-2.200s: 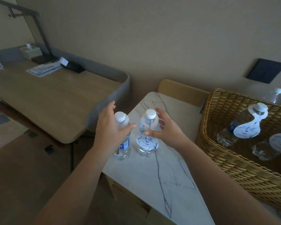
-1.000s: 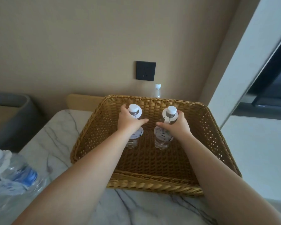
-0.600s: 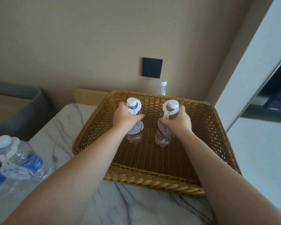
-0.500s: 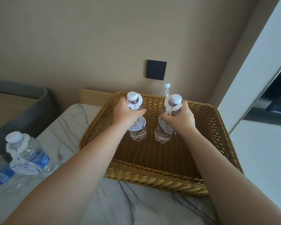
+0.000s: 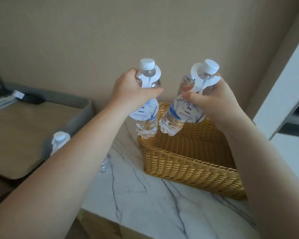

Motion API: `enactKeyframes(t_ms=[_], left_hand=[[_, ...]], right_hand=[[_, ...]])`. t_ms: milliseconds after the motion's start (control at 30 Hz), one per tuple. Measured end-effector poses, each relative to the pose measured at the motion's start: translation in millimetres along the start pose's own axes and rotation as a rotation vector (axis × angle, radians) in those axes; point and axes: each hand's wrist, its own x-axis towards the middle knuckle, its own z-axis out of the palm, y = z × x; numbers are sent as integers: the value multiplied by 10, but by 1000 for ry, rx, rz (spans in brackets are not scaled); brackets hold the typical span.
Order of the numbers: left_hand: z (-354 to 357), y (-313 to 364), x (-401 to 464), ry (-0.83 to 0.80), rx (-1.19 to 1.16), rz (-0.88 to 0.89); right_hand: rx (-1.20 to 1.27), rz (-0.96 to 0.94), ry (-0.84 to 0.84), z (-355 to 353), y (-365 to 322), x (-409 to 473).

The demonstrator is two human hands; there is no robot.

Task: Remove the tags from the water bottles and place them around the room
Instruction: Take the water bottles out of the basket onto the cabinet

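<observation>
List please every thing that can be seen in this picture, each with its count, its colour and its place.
water bottles in hand: 2, clear with white caps, held above the basket's left end, the left upright, the right tilted
neck tags: 2, white with blue print, hanging on those bottles
water bottle on table: 1, clear, white cap, white collar at its neck, partly hidden behind the left forearm
wicker basket: 1, tan, on the table at right
marble table: 1, white with dark veins, centre
wooden desk: 1, brown with grey rim, left
left hand: gripping the left bottle
right hand: gripping the right bottle
</observation>
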Motion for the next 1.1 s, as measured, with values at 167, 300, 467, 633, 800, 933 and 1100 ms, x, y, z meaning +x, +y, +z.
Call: enactKeyframes(t_ms=[167,300,467,633,800,933,1100], left_hand=[[-461,-234,-456,1,53,-39],[-563,-567,-736,-4,93,-74],[-451,-1058,-1060,22,121,-119],[-252,-1477,-1318,43,131,-222],[-124,-1710,-1433,64,152,-256],[-76,-1819,-1465,82,182,-276],[-40,-1914,-1510,85,210,-258]], right_hand=[[32,20,-52,421,-195,-390],[-50,112,-92,754,-86,-678],[-129,143,-166,1107,188,-939],[-195,203,-243,1340,595,-1044],[-226,280,-300,1424,949,-1163],[-227,320,-315,1468,1103,-1219],[-163,365,-406,1432,1169,-1158]])
